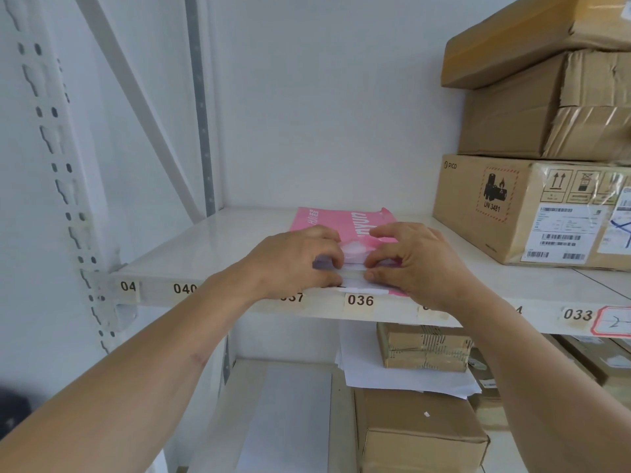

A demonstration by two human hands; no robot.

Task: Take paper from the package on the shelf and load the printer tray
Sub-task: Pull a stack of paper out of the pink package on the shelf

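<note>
A pink paper package (pixel 336 221) lies flat on the white shelf (pixel 211 247), its torn near end at the shelf's front edge. White sheets (pixel 355 275) show at that open end. My left hand (pixel 293 257) grips the near left part of the package, fingers on the wrapper and thumb at the sheets. My right hand (pixel 413 257) grips the near right part, fingertips pinching the edge of the white stack. Both hands cover the package's near end. No printer is in view.
Stacked cardboard boxes (pixel 532 206) fill the shelf's right side, close to the package. Number labels (pixel 360 300) run along the shelf's front edge. On the shelf below lie loose white sheets (pixel 392 373) and more cardboard boxes (pixel 423 346). A white upright post (pixel 58 158) stands at the left.
</note>
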